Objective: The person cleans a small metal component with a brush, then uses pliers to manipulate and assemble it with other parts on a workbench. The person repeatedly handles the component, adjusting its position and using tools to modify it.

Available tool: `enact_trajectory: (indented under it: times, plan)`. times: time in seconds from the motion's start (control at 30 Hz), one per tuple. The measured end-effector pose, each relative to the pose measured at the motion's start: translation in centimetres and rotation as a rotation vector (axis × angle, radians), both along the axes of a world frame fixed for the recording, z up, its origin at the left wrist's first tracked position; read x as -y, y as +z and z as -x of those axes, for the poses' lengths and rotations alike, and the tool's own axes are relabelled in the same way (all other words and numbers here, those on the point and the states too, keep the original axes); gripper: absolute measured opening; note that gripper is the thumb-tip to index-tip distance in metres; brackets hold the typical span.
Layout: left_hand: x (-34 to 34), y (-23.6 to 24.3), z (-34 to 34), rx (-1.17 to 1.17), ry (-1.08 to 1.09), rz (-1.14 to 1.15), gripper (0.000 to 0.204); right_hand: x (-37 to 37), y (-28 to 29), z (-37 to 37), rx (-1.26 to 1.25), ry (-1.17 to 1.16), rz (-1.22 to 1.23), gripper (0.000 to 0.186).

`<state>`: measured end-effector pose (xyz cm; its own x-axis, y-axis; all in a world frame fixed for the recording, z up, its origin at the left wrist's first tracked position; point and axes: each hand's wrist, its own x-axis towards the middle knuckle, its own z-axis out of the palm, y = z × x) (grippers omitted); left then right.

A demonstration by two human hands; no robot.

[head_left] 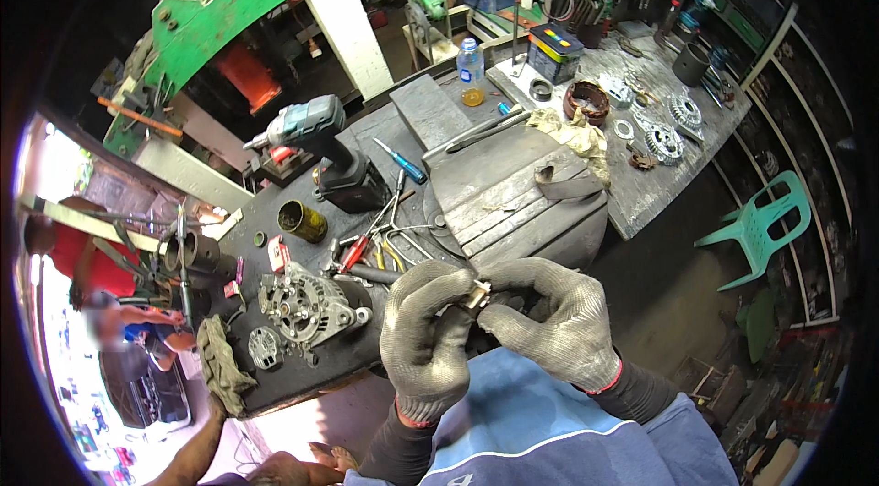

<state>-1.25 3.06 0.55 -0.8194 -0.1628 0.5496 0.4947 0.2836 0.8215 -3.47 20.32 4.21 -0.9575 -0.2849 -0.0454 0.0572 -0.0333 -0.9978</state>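
At nine o'clock lay an alternator (309, 306), at eleven a blue screwdriver (400, 162); left hand (425, 332) and right hand (560, 328), fingers curled, pinched a small part (478, 294), long axis unclear.

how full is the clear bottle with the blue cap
Only partly full: amber liquid shows just near the bottom of the bottle.

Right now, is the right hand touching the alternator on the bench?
Apart: in the head view, the left hand lies between the right hand and the alternator.
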Motion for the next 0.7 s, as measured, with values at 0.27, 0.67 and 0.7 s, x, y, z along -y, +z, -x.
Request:
enact_trajectory:
  times: [0.27, 0.67, 0.7]
  plan:
    - [0.1, -0.1, -0.5, 0.352, -0.254, -0.584, 0.031, 0.0, -0.2, -0.1, -0.013, -0.015, 0.037, 0.037]
    - [0.8, -0.8, 0.0, 0.583, -0.543, -1.228, 0.048, -1.0, -1.4, 0.8, -0.224, -0.128, -0.005, 0.022]
    - [0.8, -1.1, 0.0, 0.588, -0.556, -1.226, 0.048, -1.0, -1.6, 1.1, -0.307, -0.133, -0.024, 0.022]
